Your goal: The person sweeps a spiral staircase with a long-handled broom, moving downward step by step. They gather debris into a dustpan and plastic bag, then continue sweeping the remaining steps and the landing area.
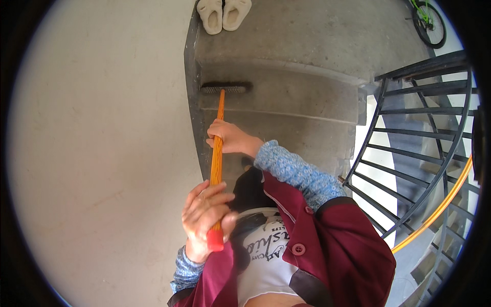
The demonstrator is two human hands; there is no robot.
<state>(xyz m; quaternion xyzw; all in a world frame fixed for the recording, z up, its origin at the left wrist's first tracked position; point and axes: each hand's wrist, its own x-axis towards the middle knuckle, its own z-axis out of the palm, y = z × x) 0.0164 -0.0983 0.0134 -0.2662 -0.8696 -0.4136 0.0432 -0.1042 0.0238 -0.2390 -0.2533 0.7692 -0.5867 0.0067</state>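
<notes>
A long orange broom handle [217, 161] with a red end cap runs away from my body to a broom head [224, 88] with dark bristles. The head lies across a grey concrete step [286, 94], close to the left wall. Near the capped end, my left hand [206, 212] wraps loosely over the handle, its fingers slightly separated. Farther down, my right hand [230, 137] grips the same handle with closed fingers. Blue knitted sleeves show at both wrists.
Pale slippers [223, 15] stand on the landing above the steps. A plain wall [102, 153] borders the left side. Along the right runs a black metal railing [409, 133], with lower stairs visible through it. A bicycle wheel [430, 28] is at the far right.
</notes>
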